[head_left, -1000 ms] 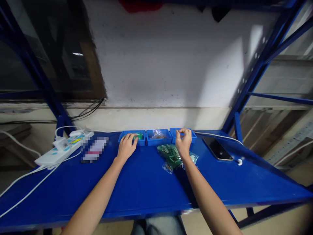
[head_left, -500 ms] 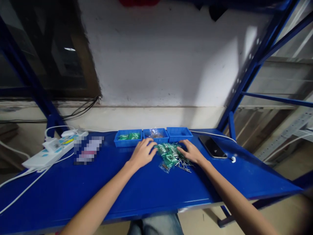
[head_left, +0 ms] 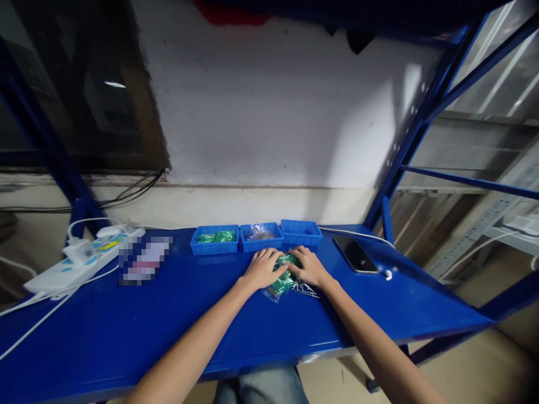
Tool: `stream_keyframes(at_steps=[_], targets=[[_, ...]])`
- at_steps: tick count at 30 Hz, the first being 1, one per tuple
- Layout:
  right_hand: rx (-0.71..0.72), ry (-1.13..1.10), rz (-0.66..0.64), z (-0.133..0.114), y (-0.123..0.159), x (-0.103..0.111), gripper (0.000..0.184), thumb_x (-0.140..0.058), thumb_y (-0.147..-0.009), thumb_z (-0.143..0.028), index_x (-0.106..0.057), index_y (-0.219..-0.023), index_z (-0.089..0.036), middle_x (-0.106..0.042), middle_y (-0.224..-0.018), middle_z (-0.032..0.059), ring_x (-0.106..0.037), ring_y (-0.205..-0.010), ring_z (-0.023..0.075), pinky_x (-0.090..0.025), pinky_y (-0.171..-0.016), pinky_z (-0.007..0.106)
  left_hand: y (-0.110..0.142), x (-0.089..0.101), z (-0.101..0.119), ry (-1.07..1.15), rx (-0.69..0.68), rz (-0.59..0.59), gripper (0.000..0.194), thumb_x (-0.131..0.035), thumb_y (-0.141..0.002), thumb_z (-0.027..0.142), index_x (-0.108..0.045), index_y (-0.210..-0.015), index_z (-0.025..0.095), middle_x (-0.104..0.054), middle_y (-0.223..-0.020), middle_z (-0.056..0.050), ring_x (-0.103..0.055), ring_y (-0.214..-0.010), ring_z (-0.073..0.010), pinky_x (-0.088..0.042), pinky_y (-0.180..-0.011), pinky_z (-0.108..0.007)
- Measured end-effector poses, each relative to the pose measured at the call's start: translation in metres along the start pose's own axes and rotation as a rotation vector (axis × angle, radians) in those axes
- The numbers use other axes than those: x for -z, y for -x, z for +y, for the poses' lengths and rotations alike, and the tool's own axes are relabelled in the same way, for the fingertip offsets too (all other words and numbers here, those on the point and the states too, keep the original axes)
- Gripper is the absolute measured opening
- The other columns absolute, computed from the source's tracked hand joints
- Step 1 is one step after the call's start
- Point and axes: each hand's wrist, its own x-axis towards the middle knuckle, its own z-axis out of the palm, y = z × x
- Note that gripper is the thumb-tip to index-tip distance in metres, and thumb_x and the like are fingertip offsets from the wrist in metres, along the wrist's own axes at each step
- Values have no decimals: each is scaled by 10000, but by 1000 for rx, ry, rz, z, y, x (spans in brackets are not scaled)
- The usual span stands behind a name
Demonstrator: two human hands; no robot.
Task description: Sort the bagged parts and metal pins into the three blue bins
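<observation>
A pile of small green packets, some in clear plastic, lies on the blue table. My left hand rests on the pile's left side, fingers stretched forward and thumb pointing inward. On the other side my right hand lies over the pile, its fingers apart and its thumb near the left thumb. Both hands cover much of the pile, so its far part is hidden. Thin silvery metal pins lie loose at the near right of the pile, just under my right hand.
Behind the pile stand three blue bins: the left bin with green pieces, the middle bin with clear plastic, and the right bin. A phone and a white earbud lie right; a power strip lies left.
My hands have come inward from either side and now lie on the pile, thumbs close together. The view has shifted slightly, moving the bins a little left.
</observation>
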Motion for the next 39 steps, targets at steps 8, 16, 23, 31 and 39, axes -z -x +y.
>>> stream_keyframes(at_steps=[8,16,23,31,39], targets=[[43,-42,72,-24,7,-8,391,-451,-880,-442,-556,-1162,-191,-530,-1062,93,-487,-979,217,-374,-899,357,16,8,-11,-26,-35,-73,459,-304,-900,528,-440,-1241,251,-431,-1365,-97,-381,-1263,-284,-302,-1015,-476],[37,-33,46,-68,-4,-17,395,-315,-933,-460,-602,-1055,-218,-541,-974,82,-483,-924,208,-370,-844,362,39,36,-43,11,-86,-60,349,-453,-859,468,-501,-1142,269,-561,-1180,-50,-503,-1112,-250,-397,-903,-395],[-1,-347,31,-50,-21,-7,488,-246,-931,-500,-643,-922,-216,-607,-963,68,-520,-961,216,-359,-905,385,47,31,-60,158,-32,71,303,-560,-809,403,-553,-1071,249,-539,-1213,-57,-491,-1136,-236,-384,-961,-381],[-290,-535,176,-9,-6,0,563,-267,-887,-581,-656,-966,-182,-614,-1059,106,-531,-1043,243,-355,-961,395,46,31,-61,193,-30,115,277,-550,-821,377,-579,-1056,233,-565,-1160,-63,-477,-1128,-235,-389,-967,-409],[-87,-598,68,-47,-5,-9,500,-270,-910,-550,-635,-987,-217,-617,-1051,64,-547,-1015,211,-385,-937,372,52,38,-58,147,61,96,425,-464,-864,444,-544,-1208,209,-520,-1298,-78,-431,-1227,-243,-344,-1036,-420]])
